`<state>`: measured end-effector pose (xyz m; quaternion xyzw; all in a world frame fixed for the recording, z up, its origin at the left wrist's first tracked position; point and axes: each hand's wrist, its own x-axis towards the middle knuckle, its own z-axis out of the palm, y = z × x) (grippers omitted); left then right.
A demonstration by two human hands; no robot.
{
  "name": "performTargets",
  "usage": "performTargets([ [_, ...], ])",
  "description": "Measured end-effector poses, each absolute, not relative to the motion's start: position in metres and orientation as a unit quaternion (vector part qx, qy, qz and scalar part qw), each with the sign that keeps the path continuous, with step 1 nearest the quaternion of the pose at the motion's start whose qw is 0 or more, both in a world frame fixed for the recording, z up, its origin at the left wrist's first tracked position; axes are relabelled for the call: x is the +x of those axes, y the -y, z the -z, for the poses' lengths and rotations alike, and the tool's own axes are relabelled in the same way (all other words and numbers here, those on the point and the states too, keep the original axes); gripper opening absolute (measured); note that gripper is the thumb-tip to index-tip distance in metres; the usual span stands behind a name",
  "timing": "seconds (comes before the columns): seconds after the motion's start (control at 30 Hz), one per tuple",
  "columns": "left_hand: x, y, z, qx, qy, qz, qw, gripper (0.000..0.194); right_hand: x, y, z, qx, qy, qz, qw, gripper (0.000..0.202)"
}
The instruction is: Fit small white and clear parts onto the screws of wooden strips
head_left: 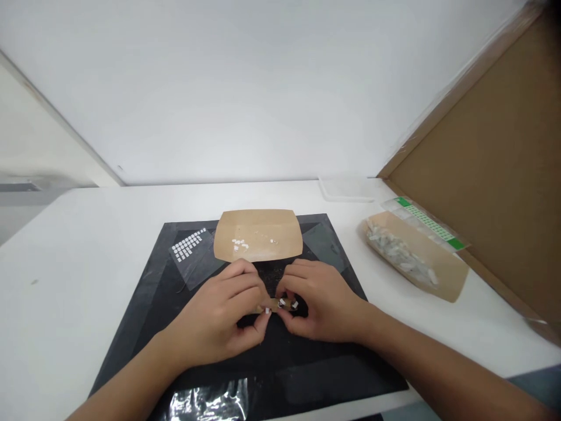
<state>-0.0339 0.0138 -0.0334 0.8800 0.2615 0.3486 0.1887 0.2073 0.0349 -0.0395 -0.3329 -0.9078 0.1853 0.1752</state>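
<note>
A small tan strip (274, 303) with dark and white bits at its right end lies between my hands, low over the black mat (307, 368). My left hand (228, 307) is closed, its fingertips pinching at the strip's left part. At those fingertips shows a tiny white piece (267, 311). My right hand (319, 298) curls around the right end, thumb below and fingers above, gripping it. My fingers cover part of the strip, and its exact kind is too small to make out.
Just beyond my hands stands a brown paper tray (258, 219) with small white pieces. A clear sheet of white stickers (188, 245) lies left. To the right are a second paper tray (451, 275) holding translucent pieces, a green-and-white sticker sheet (427, 222) and a cardboard panel (491, 158).
</note>
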Motion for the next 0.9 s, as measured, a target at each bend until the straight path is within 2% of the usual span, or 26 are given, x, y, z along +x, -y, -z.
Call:
performTargets([
  [0.1, -0.031, -0.012, 0.032, 0.861, -0.253, -0.396, 0.193, 0.024, 0.212, -0.04, 0.032, -0.299, 0.918, -0.172, 0.195, 0.029],
  [0.2, -0.028, -0.009, 0.03, 0.827, -0.274, -0.441, 0.216, 0.024, 0.215, -0.042, 0.024, -0.245, 0.922, -0.194, 0.229, 0.039],
  [0.37, -0.024, -0.005, 0.031, 0.784, -0.298, -0.472, 0.271, 0.019, 0.207, -0.036, 0.024, -0.167, 0.906, -0.244, 0.303, 0.02],
  [0.5, -0.025, -0.004, 0.034, 0.768, -0.309, -0.48, 0.291, 0.017, 0.201, -0.032, 0.03, -0.166, 0.89, -0.264, 0.333, 0.009],
  [0.9, -0.023, -0.006, 0.029, 0.789, -0.263, -0.489, 0.261, 0.016, 0.204, -0.027, 0.026, -0.201, 0.867, -0.272, 0.366, 0.013],
])
